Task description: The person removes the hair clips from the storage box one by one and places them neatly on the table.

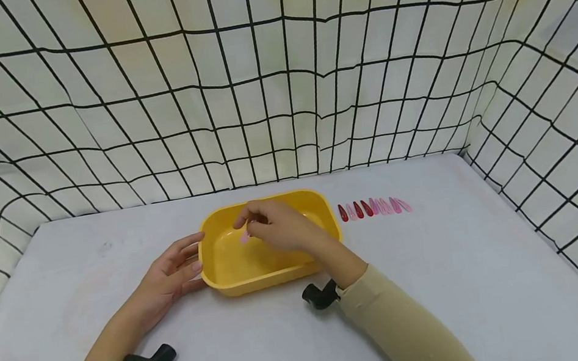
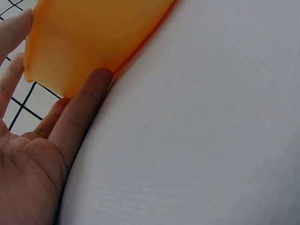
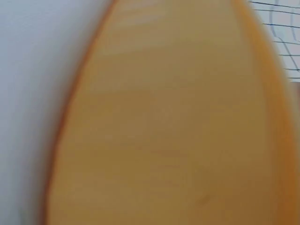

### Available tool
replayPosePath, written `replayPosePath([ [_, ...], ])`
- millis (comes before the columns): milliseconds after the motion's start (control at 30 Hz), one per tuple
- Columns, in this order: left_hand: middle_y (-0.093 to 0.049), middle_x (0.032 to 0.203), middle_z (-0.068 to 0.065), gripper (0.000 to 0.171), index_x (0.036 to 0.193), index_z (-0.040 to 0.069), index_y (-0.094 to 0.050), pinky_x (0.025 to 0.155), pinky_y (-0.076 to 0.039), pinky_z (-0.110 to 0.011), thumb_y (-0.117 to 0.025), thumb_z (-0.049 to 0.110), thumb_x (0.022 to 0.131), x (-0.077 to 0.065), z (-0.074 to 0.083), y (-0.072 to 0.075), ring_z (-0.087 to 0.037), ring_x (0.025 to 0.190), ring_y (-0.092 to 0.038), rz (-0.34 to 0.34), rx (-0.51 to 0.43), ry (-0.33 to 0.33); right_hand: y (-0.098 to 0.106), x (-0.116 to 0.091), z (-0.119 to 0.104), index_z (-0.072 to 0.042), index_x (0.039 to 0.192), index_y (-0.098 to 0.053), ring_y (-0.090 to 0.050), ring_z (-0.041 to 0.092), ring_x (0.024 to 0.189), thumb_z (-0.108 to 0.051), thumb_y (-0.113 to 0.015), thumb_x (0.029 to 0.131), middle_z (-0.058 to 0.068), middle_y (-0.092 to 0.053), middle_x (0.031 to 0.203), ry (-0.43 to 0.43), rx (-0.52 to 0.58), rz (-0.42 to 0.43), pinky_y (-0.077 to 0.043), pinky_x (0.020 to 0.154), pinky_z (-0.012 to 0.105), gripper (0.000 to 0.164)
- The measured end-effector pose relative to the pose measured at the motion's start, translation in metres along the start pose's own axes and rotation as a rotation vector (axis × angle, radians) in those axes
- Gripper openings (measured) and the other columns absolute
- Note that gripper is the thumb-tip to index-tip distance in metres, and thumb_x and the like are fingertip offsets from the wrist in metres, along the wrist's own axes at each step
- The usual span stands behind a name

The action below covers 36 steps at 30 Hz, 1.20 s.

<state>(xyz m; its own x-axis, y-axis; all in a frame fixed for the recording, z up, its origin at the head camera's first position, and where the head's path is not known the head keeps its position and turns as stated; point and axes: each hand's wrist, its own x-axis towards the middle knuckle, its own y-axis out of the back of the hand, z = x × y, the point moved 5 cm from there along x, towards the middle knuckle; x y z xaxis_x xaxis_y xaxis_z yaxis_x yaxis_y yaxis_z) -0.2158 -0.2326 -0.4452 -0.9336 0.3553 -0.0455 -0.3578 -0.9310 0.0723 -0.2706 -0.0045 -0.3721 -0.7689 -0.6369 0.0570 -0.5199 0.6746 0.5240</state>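
A yellow plastic basin [image 1: 259,283] sits on the white table. My left hand [image 1: 169,277] rests against its left end, fingers fairly straight; in the left wrist view the fingers [image 2: 77,112] touch the outer wall. Over the inside of the basin, my right hand [image 1: 278,225] has its fingers curled and pinches a small pink hair clip [image 1: 244,237] at its fingertips. The right wrist view is filled by the blurred basin wall [image 3: 164,117], and the right hand's fingers are hidden there.
To the right of the basin lies a row of several snap hair clips, among them a dark red clip [image 1: 343,213] and a pink clip [image 1: 395,205]. A black wire grid [image 1: 261,79] over white cloth stands along the back and sides of the table [image 1: 502,274].
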Motion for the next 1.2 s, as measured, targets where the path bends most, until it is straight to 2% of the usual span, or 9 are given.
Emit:
replayPosePath([
  [100,-0.025,0.157,-0.023,0.053,0.155,0.017,-0.032,0.092,-0.057,-0.034,-0.051,0.014,0.105,0.000,0.000,0.000,-0.010,0.119,-0.061,0.000,0.003,-0.001,0.004,-0.001,-0.003,-0.001,0.116,-0.064,-0.063,0.027,0.089,-0.007,-0.052,0.098,0.008,-0.060,0.090,0.004,0.218,-0.048,-0.057,0.077,0.026,0.023],
  [200,-0.025,0.158,-0.023,0.053,0.154,0.018,-0.033,0.091,-0.057,-0.034,-0.051,0.015,0.105,0.000,0.001,-0.001,-0.009,0.118,-0.061,0.006,0.011,0.004,0.005,-0.001,-0.005,0.008,0.120,-0.057,-0.070,0.032,0.093,-0.002,-0.051,0.097,0.014,-0.062,0.092,-0.013,0.430,-0.104,-0.061,0.083,0.038,0.025],
  [333,-0.026,0.158,-0.022,0.053,0.154,0.019,-0.033,0.091,-0.057,-0.033,-0.052,0.017,0.105,-0.001,0.001,-0.001,-0.008,0.118,-0.061,0.019,0.023,0.012,0.009,-0.002,-0.007,0.011,0.124,-0.050,-0.074,0.028,0.084,0.003,-0.050,0.096,0.016,-0.066,0.088,-0.034,0.559,-0.121,-0.061,0.077,0.045,0.029],
  [500,-0.027,0.157,-0.022,0.053,0.154,0.019,-0.033,0.091,-0.057,-0.033,-0.052,0.018,0.105,-0.001,0.001,-0.001,-0.009,0.117,-0.061,0.025,0.026,0.016,0.014,-0.003,-0.008,0.010,0.129,-0.045,-0.073,0.025,0.076,0.003,-0.051,0.095,0.016,-0.065,0.083,-0.036,0.569,-0.114,-0.062,0.072,0.042,0.035],
  [633,-0.028,0.157,-0.021,0.053,0.154,0.019,-0.033,0.091,-0.057,-0.033,-0.051,0.017,0.105,-0.001,0.001,-0.001,-0.010,0.117,-0.062,0.022,0.027,0.010,0.016,-0.003,-0.006,0.007,0.131,-0.044,-0.068,0.021,0.072,0.001,-0.051,0.096,0.013,-0.063,0.083,-0.047,0.539,-0.097,-0.062,0.070,0.035,0.037],
  [800,-0.029,0.156,-0.020,0.052,0.154,0.018,-0.033,0.091,-0.057,-0.033,-0.051,0.016,0.105,-0.001,0.001,-0.001,-0.011,0.118,-0.062,0.017,0.029,0.006,0.019,-0.002,-0.002,0.001,0.132,-0.050,-0.055,0.020,0.072,-0.003,-0.051,0.099,0.009,-0.058,0.086,-0.047,0.468,-0.054,-0.052,0.064,0.025,0.033],
  [900,-0.029,0.157,-0.021,0.053,0.155,0.018,-0.032,0.091,-0.057,-0.033,-0.051,0.017,0.105,-0.001,0.001,-0.001,-0.010,0.118,-0.061,0.016,0.031,0.005,0.021,-0.003,-0.002,-0.005,0.130,-0.055,-0.053,0.020,0.076,-0.005,-0.052,0.100,0.014,-0.059,0.092,-0.036,0.432,-0.041,-0.047,0.062,0.025,0.030],
  [1000,-0.028,0.157,-0.021,0.053,0.155,0.019,-0.032,0.091,-0.057,-0.032,-0.051,0.017,0.105,-0.001,0.001,-0.001,-0.010,0.118,-0.061,0.017,0.032,0.007,0.023,-0.003,-0.002,-0.007,0.131,-0.058,-0.056,0.021,0.082,-0.005,-0.052,0.099,0.020,-0.065,0.100,-0.022,0.406,-0.046,-0.046,0.062,0.026,0.032],
  [1200,-0.028,0.157,-0.021,0.053,0.154,0.020,-0.033,0.092,-0.057,-0.033,-0.051,0.018,0.105,-0.001,0.001,-0.001,-0.009,0.118,-0.061,0.024,0.040,0.016,0.025,-0.003,-0.001,-0.006,0.135,-0.059,-0.059,0.019,0.087,-0.006,-0.054,0.099,0.006,-0.073,0.101,-0.019,0.402,-0.068,-0.048,0.066,0.026,0.036],
])
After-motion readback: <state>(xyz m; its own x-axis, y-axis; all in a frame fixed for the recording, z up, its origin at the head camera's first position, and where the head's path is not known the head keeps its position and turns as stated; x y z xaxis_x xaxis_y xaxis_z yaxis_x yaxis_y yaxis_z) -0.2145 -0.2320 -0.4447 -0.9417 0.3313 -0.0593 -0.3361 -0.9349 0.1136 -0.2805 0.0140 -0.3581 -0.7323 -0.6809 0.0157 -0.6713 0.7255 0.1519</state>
